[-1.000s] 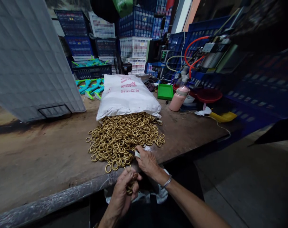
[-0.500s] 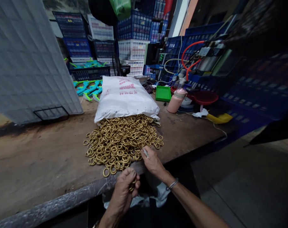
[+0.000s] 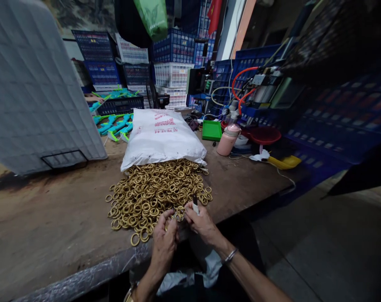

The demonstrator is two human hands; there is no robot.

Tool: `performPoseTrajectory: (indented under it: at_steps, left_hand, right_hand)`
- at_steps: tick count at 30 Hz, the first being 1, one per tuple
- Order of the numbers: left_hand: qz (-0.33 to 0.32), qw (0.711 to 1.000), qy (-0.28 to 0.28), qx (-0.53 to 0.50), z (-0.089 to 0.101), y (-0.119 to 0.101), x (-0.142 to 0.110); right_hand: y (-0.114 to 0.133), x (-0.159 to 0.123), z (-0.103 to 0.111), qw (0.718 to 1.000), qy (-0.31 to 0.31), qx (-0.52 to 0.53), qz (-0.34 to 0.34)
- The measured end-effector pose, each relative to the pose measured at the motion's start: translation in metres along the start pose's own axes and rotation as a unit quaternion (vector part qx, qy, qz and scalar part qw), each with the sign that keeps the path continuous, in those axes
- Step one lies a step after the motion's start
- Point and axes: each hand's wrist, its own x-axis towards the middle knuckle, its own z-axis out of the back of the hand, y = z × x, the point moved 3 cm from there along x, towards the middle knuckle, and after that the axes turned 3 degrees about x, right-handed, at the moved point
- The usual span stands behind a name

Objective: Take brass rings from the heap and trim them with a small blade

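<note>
A heap of gold-coloured rings (image 3: pixel 152 191) spills from the mouth of a white printed sack (image 3: pixel 165 140). At the heap's near edge, my left hand (image 3: pixel 164 239) has its fingers curled, with rings at the fingertips; its palm is turned away, so how many it holds is hidden. My right hand (image 3: pixel 203 225), just to the right, grips what looks like a small knife (image 3: pixel 195 205), with a white handle and a narrow dark tip pointing up and away. The fingertips of both hands are close together over the near rings.
A pale ribbed panel (image 3: pixel 45 92) stands on the left of the table (image 3: pixel 67 218). Turquoise plastic parts (image 3: pixel 113 123) lie behind it. A green tray (image 3: pixel 212 130), a pink bottle (image 3: pixel 228 140) and a red dish (image 3: pixel 265 135) are at the right. Stacked crates (image 3: pixel 173 75) fill the back.
My left hand, which showed rings in its curled fingers, has moved up to the heap's edge and turned. My right hand has come back towards it, and the knife tip now points upward.
</note>
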Motion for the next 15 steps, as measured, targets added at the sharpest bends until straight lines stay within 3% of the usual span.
performPoseTrajectory:
  at_steps: [6, 9, 12, 15]
  left_hand:
    - [0.025, 0.999, 0.025, 0.0, -0.01, -0.004, 0.0]
    - [0.018, 1.0, 0.003, 0.01, -0.011, -0.007, 0.001]
    - [-0.002, 0.999, -0.034, 0.036, -0.009, -0.01, 0.003]
    - [-0.034, 0.996, -0.052, 0.065, -0.008, -0.012, 0.006]
  right_hand:
    - [0.005, -0.007, -0.007, 0.991, 0.043, 0.118, -0.053]
    - [0.005, -0.008, -0.011, 0.986, 0.066, 0.142, -0.06]
    - [-0.002, -0.004, -0.007, 0.992, 0.058, 0.095, -0.053]
    - [-0.003, 0.002, 0.001, 0.999, 0.04, -0.019, -0.007]
